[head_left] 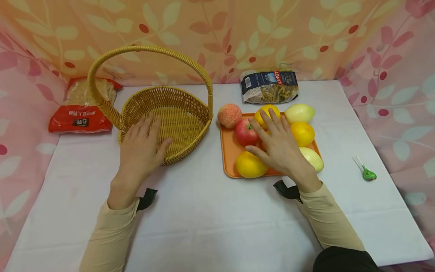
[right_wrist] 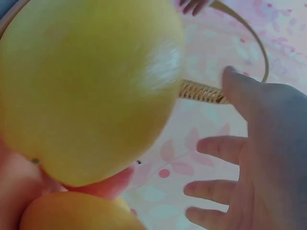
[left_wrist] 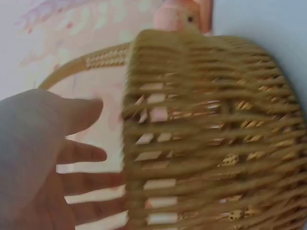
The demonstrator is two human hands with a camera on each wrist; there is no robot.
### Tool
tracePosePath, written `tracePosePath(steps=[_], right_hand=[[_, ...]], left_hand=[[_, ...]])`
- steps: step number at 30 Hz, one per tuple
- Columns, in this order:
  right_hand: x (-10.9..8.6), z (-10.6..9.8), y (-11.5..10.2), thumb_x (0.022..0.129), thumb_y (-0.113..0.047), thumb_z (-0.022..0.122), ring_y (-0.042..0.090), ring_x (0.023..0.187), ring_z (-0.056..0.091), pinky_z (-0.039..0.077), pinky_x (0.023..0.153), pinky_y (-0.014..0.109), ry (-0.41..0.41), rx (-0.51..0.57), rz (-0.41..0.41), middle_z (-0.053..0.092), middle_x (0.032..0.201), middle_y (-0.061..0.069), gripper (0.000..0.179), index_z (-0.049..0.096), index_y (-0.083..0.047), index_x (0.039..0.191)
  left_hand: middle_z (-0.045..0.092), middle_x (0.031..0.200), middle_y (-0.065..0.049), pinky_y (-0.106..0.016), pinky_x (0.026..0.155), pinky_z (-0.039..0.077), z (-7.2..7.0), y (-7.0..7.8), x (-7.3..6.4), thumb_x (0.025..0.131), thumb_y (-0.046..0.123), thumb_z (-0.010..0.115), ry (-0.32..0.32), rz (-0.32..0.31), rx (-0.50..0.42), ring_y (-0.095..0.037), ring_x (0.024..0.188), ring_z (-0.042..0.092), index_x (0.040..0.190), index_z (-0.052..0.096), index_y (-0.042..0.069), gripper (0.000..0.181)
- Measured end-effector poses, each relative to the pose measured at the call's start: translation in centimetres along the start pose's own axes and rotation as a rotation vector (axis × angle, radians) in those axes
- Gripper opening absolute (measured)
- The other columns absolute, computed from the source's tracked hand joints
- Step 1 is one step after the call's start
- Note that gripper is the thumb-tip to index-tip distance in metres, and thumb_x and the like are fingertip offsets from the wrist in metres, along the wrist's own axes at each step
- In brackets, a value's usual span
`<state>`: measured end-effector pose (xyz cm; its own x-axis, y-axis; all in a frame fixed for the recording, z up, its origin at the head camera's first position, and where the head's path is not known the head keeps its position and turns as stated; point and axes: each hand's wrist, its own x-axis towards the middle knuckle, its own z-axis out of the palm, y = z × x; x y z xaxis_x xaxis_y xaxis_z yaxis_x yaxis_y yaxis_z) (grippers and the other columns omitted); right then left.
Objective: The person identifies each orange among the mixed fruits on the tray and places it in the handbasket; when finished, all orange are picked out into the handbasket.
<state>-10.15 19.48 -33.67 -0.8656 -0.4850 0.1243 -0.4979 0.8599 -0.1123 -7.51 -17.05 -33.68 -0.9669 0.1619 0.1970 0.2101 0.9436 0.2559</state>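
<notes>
My left hand (head_left: 139, 151) hovers over the near left rim of a woven wicker basket (head_left: 183, 126), fingers spread and holding nothing. The basket's tall handle arches up behind it, and its inside shows bare. Over an orange tray (head_left: 228, 151) of fruit my right hand (head_left: 280, 147) is spread, partly covering the fruit. Around it lie a red apple (head_left: 244, 133), a peach (head_left: 229, 116) on the tray's corner, a yellow fruit (head_left: 250, 165) in front, an orange-yellow one (head_left: 302, 133) and pale green-yellow fruits (head_left: 300, 113). In the right wrist view, a yellow fruit (right_wrist: 91, 91) looms beside the straight fingers.
A bag of pasta (head_left: 270, 87) lies behind the tray. Left of the basket is a red-and-clear food bag (head_left: 81, 117). A green-wrapped lollipop (head_left: 368, 173) lies near the table's right edge. Flowered cloth (head_left: 238, 41) hangs around the white table (head_left: 204, 219).
</notes>
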Motion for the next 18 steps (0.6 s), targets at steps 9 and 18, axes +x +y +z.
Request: tracePosePath(steps=[9, 18], right_hand=[[-0.8, -0.7, -0.9, 0.087, -0.049, 0.067, 0.040, 0.126, 0.050, 0.040, 0.106, 0.054, 0.012, 0.053, -0.070, 0.049, 0.142, 0.020, 0.068, 0.050, -0.016, 0.143], [-1.4, -1.2, -1.5, 0.085, -0.048, 0.070, 0.038, 0.125, 0.051, 0.041, 0.106, 0.055, -0.102, 0.106, -0.137, 0.049, 0.142, 0.018, 0.067, 0.052, -0.016, 0.142]], left_hand=[[0.063, 0.093, -0.024, -0.048, 0.070, 0.042, -2.3, -2.8, -0.6, 0.096, 0.019, 0.052, 0.205, -0.231, -0.226, -0.038, 0.082, 0.057, 0.107, 0.064, -0.006, 0.030], [0.062, 0.094, -0.025, -0.025, 0.055, 0.039, -2.7, -7.1, -0.6, 0.096, 0.030, 0.046, 0.061, -0.476, -0.266, -0.032, 0.080, 0.051, 0.111, 0.063, -0.007, 0.043]])
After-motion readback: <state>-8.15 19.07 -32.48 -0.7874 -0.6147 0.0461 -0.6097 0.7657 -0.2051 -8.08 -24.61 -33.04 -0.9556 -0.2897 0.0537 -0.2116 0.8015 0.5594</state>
